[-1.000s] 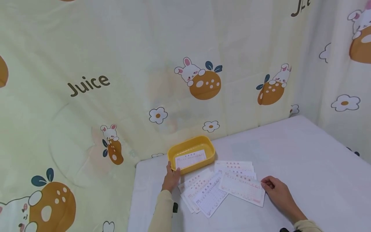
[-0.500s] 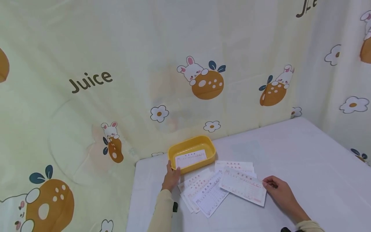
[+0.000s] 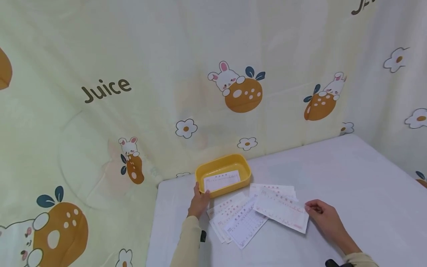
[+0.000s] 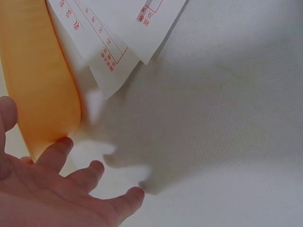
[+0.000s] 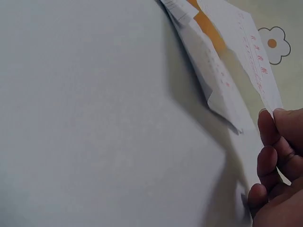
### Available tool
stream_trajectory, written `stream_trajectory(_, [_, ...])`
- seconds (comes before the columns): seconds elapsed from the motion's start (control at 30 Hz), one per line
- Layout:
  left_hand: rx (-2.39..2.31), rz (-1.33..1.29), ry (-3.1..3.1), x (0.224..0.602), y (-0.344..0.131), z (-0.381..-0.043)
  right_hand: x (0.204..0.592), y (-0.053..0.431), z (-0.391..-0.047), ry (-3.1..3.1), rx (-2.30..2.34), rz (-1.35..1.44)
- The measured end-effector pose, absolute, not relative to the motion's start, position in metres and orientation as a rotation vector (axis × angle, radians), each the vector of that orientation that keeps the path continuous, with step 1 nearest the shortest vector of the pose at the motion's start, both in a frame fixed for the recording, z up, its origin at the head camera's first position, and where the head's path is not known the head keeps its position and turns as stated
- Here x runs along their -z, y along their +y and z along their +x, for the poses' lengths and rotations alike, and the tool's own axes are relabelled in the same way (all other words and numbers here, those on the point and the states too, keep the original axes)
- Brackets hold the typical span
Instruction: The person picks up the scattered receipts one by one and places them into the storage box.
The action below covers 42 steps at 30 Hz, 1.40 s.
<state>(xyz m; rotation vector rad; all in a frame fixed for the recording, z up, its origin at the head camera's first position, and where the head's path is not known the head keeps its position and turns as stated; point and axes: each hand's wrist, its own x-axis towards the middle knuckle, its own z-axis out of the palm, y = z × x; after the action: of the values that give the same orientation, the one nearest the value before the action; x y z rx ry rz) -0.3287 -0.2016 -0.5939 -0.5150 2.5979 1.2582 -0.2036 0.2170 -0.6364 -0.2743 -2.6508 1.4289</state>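
Observation:
My left hand [image 3: 198, 203] holds the front left corner of a yellow plastic tray [image 3: 246, 181], its thumb and fingers about the corner. In the left wrist view the other fingers [image 4: 92, 172] spread past the tray's end [image 4: 42, 71]. My right hand [image 3: 325, 218] pinches the right edge of a printed receipt slip [image 3: 281, 210] between thumb and forefinger. In the right wrist view that slip [image 5: 255, 56] stands raised above the other slips [image 5: 220, 87]. One more receipt [image 3: 221, 180] lies inside the tray.
Several receipt slips [image 3: 245, 222] lie fanned and overlapping on the white-covered table [image 3: 333, 167], in front of the tray. Behind the tray hangs a curtain [image 3: 160, 92] with rabbit and orange prints. A dark band [image 3: 202, 236] shows at the left wrist.
The head view has shifted slightly. The slip in my right hand has lifted and tilted a little. My left hand stays at the tray's corner.

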Motion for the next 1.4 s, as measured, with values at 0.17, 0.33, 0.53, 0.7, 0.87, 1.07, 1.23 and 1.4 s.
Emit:
stream_trajectory(0.17, [-1.253,-0.521,2.595,0.596,-0.201,-0.331,0.628,0.208,-0.21,-2.617,-1.418,-0.242])
stream_trajectory(0.33, [-1.248,-0.538,2.594,0.596,-0.201,-0.331,0.62,0.199,-0.225,-2.598,-1.379,-0.174])
stream_trajectory(0.53, [-1.245,-0.548,2.588,0.592,-0.199,-0.33,0.597,0.184,-0.245,-2.581,-1.435,-0.125])
stream_trajectory(0.7, [-1.232,-0.53,2.6,0.591,-0.197,-0.331,0.576,0.165,-0.264,-2.531,-1.471,-0.107])
stream_trajectory(0.87, [-1.216,-0.513,2.604,0.592,-0.197,-0.334,0.554,0.143,-0.284,-2.481,-1.511,-0.099])
stream_trajectory(1.07, [-1.194,-0.502,2.622,0.589,-0.2,-0.334,0.533,0.112,-0.309,-2.442,-1.559,-0.087])
stream_trajectory(1.23, [-1.174,-0.477,2.624,0.587,-0.203,-0.334,0.523,0.093,-0.324,-2.419,-1.594,-0.042])
stream_trajectory(1.4, [-1.179,-0.468,2.62,0.586,-0.203,-0.334,0.514,0.085,-0.337,-2.423,-1.613,-0.006])
